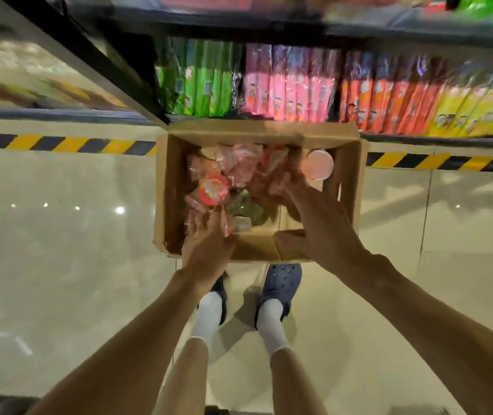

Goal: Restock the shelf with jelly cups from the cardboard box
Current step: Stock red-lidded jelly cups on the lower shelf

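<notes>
Both your hands are down in the open brown cardboard box (347, 175): left hand (206, 244) and right hand (317, 217) among wrapped pink-red jelly cups (214, 188), grip unclear from blur

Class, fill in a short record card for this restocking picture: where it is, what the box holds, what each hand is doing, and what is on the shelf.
place: shop aisle, tiled floor
cardboard box: open, on the floor before the shelf
contents: wrapped jelly cups, reddish, loosely piled
left hand: reaching into the box, grip unclear
right hand: reaching into the box, fingers among the cups, grip unclear
shelf stock: packets in green, pink, orange, yellow rows
</notes>
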Demonstrator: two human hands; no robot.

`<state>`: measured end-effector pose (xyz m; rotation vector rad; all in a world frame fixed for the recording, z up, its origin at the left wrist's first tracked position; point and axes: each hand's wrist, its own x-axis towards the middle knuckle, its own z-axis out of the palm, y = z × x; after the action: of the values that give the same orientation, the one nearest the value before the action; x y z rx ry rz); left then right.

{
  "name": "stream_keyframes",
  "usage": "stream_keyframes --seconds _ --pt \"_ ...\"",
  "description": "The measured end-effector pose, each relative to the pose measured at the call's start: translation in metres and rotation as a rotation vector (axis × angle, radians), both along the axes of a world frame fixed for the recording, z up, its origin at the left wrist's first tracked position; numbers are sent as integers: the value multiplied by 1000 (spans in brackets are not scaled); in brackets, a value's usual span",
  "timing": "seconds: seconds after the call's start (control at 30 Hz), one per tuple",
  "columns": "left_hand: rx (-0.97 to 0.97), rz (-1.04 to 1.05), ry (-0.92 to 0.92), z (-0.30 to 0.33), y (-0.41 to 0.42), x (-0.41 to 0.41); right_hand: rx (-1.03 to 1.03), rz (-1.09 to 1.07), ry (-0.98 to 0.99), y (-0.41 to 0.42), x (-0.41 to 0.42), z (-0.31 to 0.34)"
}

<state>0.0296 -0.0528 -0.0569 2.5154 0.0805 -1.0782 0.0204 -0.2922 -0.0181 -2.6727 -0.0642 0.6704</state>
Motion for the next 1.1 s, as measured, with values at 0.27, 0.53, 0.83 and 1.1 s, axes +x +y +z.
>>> stream_keyframes --seconds 0.27,0.53,0.83,1.1 --pt "138 45 199 -126 2 -20 96 -21 3 4 -24 -110" --pt "173 -33 196 -176 1 -6 220 -123 47 9 -33 -153" --pt "57 -6 46 -160 5 -4 171 -126 81 18 -18 -169" --pt "-81 -74 130 -164 12 4 137 -96 56 29 -8 -186"
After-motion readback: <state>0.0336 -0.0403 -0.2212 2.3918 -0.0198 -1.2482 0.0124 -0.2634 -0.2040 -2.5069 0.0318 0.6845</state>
